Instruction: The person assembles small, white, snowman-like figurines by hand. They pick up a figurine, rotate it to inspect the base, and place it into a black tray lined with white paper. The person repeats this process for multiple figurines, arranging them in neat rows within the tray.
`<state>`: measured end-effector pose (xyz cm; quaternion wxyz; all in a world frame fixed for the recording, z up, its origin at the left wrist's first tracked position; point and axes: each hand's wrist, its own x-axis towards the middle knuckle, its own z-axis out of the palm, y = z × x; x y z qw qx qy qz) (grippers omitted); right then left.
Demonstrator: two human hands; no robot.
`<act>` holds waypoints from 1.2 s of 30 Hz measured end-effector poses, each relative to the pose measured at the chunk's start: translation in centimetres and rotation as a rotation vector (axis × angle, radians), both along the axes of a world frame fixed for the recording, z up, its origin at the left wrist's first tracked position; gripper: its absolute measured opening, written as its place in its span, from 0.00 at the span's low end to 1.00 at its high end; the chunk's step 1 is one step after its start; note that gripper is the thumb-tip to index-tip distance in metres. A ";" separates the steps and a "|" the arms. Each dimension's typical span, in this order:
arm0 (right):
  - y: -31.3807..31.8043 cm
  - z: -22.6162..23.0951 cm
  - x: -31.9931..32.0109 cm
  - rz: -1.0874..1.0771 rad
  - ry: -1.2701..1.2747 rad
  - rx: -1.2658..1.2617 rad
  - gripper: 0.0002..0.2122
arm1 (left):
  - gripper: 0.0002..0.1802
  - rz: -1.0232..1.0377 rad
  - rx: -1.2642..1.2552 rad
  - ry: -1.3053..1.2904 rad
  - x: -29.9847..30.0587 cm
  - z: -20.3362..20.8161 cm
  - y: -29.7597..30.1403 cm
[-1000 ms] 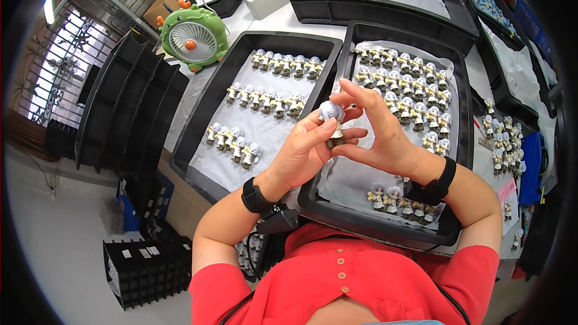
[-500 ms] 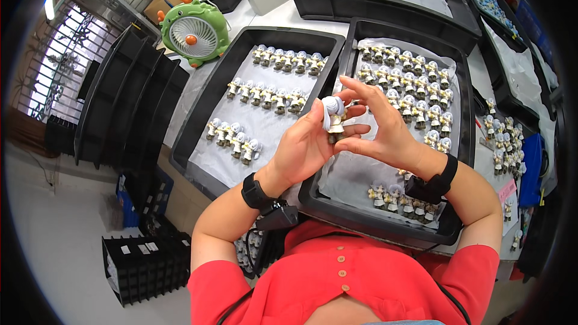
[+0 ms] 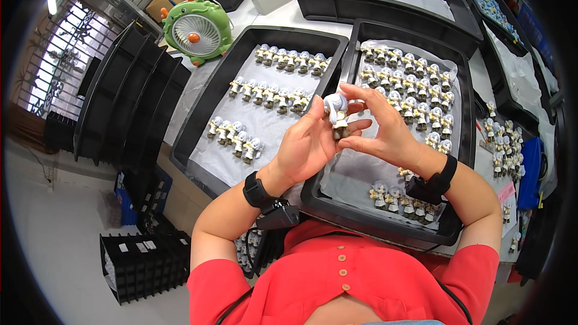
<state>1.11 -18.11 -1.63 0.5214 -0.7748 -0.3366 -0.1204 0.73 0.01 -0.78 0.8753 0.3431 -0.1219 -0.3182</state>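
Observation:
A small figurine (image 3: 338, 113) with pale grey-white hair, a white outfit and dark feet stands upright between my two hands. My left hand (image 3: 304, 144) holds it from the left, the thumb along its hair. From the right, my right hand (image 3: 385, 129) curls around it, with the thumb near its feet and the index finger by the head. Below and beyond my hands are two paper-lined black trays. The left tray (image 3: 211, 183) bears three spaced rows of similar figurines; the right tray (image 3: 463, 162) has denser rows at its far end and another row near me.
A green animal-shaped fan (image 3: 197, 31) stands at the far left of the table. Another black tray (image 3: 385, 9) lies behind. More loose figurines (image 3: 506, 144) stand at the right, beside a blue object (image 3: 531, 168). Stacked black trays (image 3: 120, 96) rise at the left.
The figurine has turned slightly in my fingers and moved a little to the right. My right index finger has come down closer to its head.

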 end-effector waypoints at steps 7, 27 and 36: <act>-0.1 0.4 0.1 0.006 -0.007 -0.035 0.35 | 0.26 0.005 -0.020 0.011 -0.1 0.5 0.1; -0.8 1.8 0.1 -0.112 -0.062 -0.063 0.16 | 0.19 -0.049 1.765 -0.966 1.5 -0.2 12.8; -1.1 0.5 1.0 -0.122 0.015 -0.084 0.12 | 0.22 -0.296 1.972 -1.027 1.9 -2.3 12.9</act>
